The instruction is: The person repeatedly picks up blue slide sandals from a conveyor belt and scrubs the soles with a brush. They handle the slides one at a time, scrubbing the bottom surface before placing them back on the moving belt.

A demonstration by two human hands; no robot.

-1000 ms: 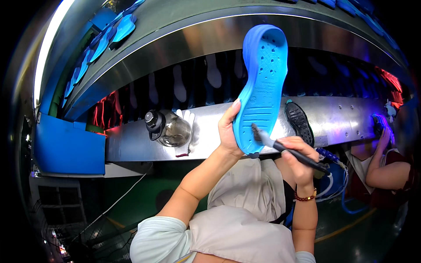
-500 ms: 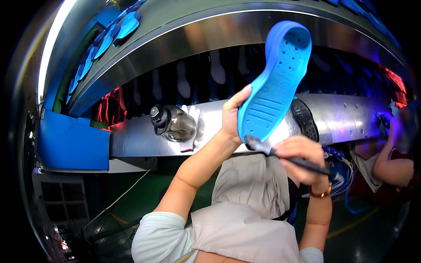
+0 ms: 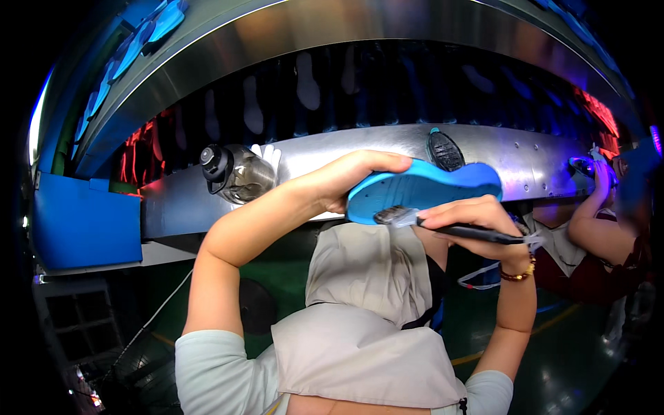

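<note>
The brushing looks unfinished, how much is left I can't tell: by the bench [image 3: 332, 144], the left hand [image 3: 356, 173] grips the blue sole [image 3: 432, 187], and the right hand's [image 3: 481, 220] fingers pinch the brush [image 3: 408, 218] at its near edge.

The blue sole [image 3: 423, 185] rotated from lengthwise to crosswise; the brush [image 3: 407, 218] shifted to its near long edge.

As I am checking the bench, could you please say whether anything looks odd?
I see no spill, nor damage to the blue sole. Slightly odd, perhaps: a bottle shares the metal bench with a dark shoe piece and partly hides a white glove.
</note>
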